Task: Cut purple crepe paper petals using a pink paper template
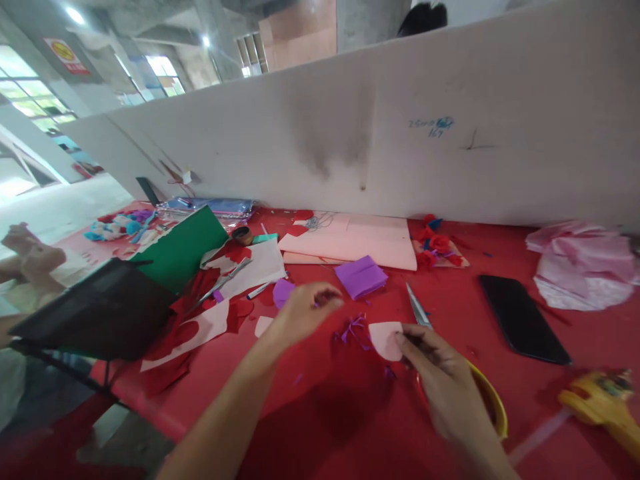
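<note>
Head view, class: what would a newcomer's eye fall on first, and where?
Probably the red table first, spread across the foreground. Over it, the right hand holds a pink piece, with a purple square lying just beyond. The green board at left and the yellow tool at lower right also stand out.

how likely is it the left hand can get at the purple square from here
Probably yes: the left hand is close to the purple square, which lies uncovered, with nothing visible between them.
</note>
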